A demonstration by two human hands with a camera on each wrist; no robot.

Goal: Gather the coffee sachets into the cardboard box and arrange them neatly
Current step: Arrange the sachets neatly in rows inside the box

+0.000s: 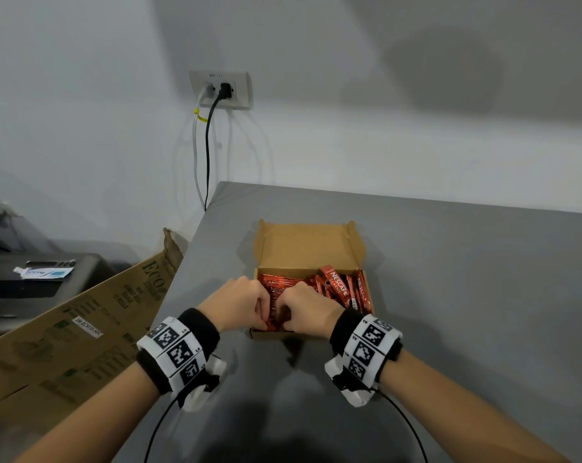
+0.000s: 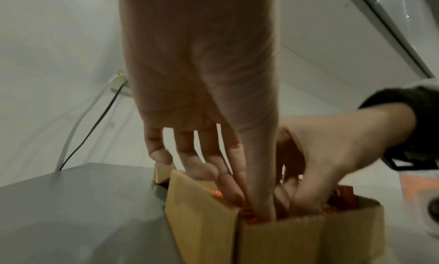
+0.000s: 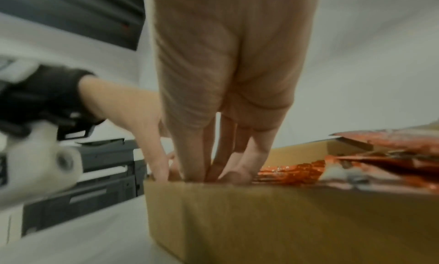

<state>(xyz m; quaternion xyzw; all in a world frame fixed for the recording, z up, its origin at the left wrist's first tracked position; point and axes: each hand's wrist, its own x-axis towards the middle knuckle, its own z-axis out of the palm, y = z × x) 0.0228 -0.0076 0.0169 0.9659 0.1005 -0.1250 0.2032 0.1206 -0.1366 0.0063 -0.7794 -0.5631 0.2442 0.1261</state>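
Observation:
A small open cardboard box (image 1: pixel 311 248) stands on the grey table (image 1: pixel 466 295), its lid flap raised at the back. Red coffee sachets (image 1: pixel 336 289) fill it, those on the right lying askew and overlapping. Both hands reach into the near left corner. My left hand (image 1: pixel 261 312) and right hand (image 1: pixel 284 314) meet there, fingers curled down and pinching a bunch of sachets between them. In the left wrist view the left hand (image 2: pixel 251 202) dips behind the box wall (image 2: pixel 285 240), its fingertips hidden. The right wrist view shows the right hand (image 3: pixel 221 166) beside sachets (image 3: pixel 292 171).
A large printed carton (image 1: pixel 82 329) leans against the table's left edge. Beyond it a dark machine (image 1: pixel 32 289) holds a small tube. A wall socket (image 1: pixel 221 90) with two cables hangs behind the table's back left corner. Grey tabletop extends right of the box.

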